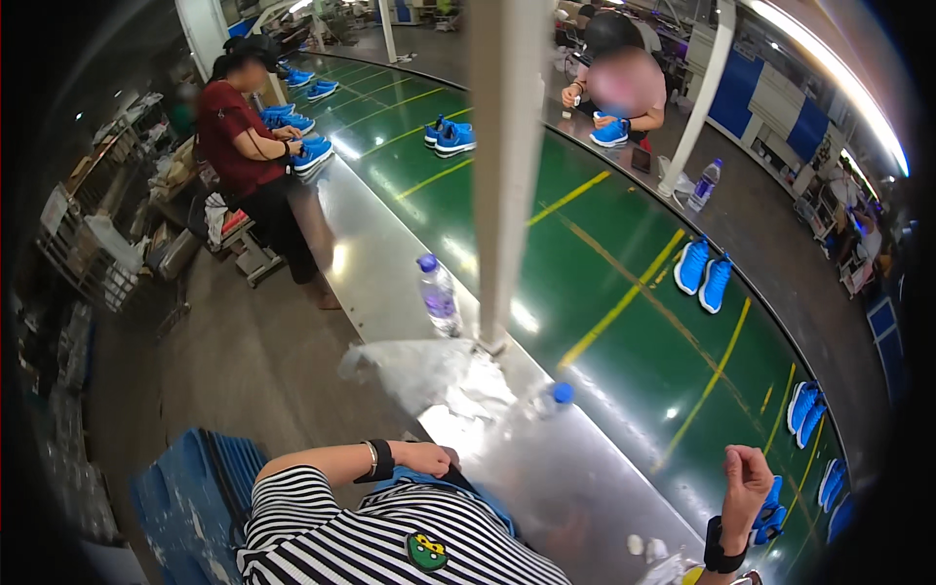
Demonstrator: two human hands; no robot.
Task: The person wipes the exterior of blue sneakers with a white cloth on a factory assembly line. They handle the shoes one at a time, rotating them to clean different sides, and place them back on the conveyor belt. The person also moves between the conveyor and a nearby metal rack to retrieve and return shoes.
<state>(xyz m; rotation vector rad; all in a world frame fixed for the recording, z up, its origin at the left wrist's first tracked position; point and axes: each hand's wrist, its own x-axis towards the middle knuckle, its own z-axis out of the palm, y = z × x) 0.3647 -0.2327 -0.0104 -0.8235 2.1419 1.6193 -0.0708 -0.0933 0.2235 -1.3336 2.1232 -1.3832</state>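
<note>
Dark red cloth marks the co-worker (pixel 239 136) at the left, whose hands are on a blue shoe (pixel 312 154) at the edge of the tabletop (pixel 585 468), a long strip of shiny metal. Nearer me, the left hand (pixel 421 456) of the person in black and white stripes is drawn in at the waist; its fingers curl out of sight, and I can't tell whether they grip anything. Just beyond it, a clear plastic bag (pixel 414 370) slumps across the metal, with a bottle (pixel 441 304) upright behind it and a blue-capped second bottle (pixel 559 394) farther right. Across the green belt (pixel 585 283), a co-worker in pink (pixel 634 88) has another blue shoe in hand, and one pair (pixel 702 275) sits on the belt's far side. Rightmost, the right hand (pixel 747 480) is raised, fingers bent toward the thumb; whether the tips meet, I can't tell. Blue footwear (pixel 770 512) lies on the belt just beside its wrist, partly hidden, with more blue pairs (pixel 806 414) beyond.
</note>
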